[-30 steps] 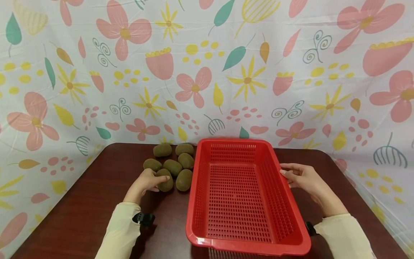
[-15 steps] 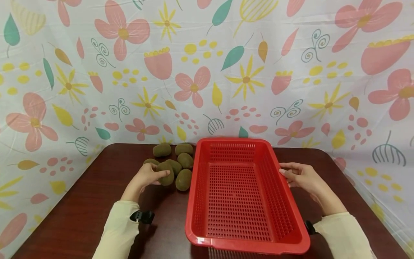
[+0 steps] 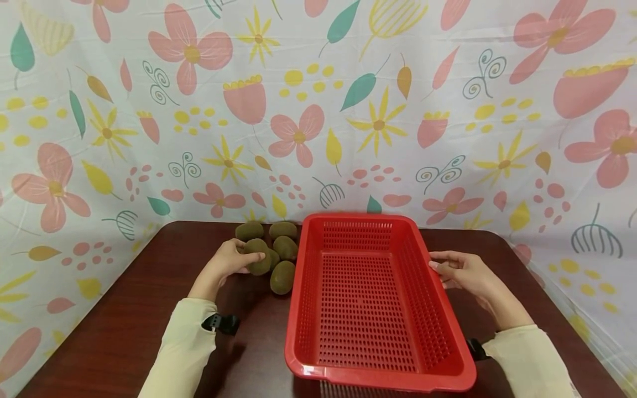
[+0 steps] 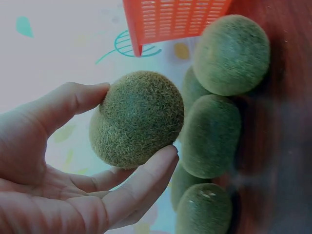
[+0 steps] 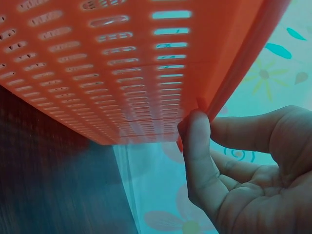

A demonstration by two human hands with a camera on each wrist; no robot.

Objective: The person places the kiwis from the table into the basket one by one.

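Head view: left hand (image 3: 226,265) grasps one kiwi (image 3: 259,256), lifted off the pile (image 3: 278,260) at ten o'clock; right hand (image 3: 460,273) pinches the red basket (image 3: 373,359) rim at three o'clock, steadying it.

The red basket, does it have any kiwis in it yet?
No, the red basket shows only its bare perforated floor; the kiwis lie on the table beside it.

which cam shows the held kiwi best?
Left wrist: the kiwi fills the frame, pinched between the left hand's thumb and fingers. Head view shows it small, partly covered by that hand. Right wrist shows only the basket.
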